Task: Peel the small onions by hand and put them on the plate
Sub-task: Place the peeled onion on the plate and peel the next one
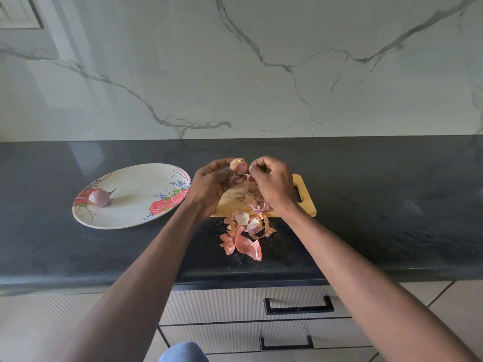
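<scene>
Both hands work above the far edge of a wooden cutting board [305, 205]; left hand [211, 186] is curled round a small onion [238, 164], which sits at its fingertips with the pale, partly skinned top exposed; right hand [271, 181] has its fingers curled inward, thumb and forefinger pinching a strip of onion skin [249, 178] that hangs just below the onion.

Head view, remaining items: loose peels [244, 231] lie in a heap that spills from the near edge of the board onto the black table [392, 205]; a floral plate [146, 178] rests on the table to the left of the board, near it but apart; one peeled onion [99, 197], purple and glossy, lies on the left part of the plate; white drawers [235, 307] with black handles sit below the table edge; a marbled wall [261, 74] rises behind.
</scene>
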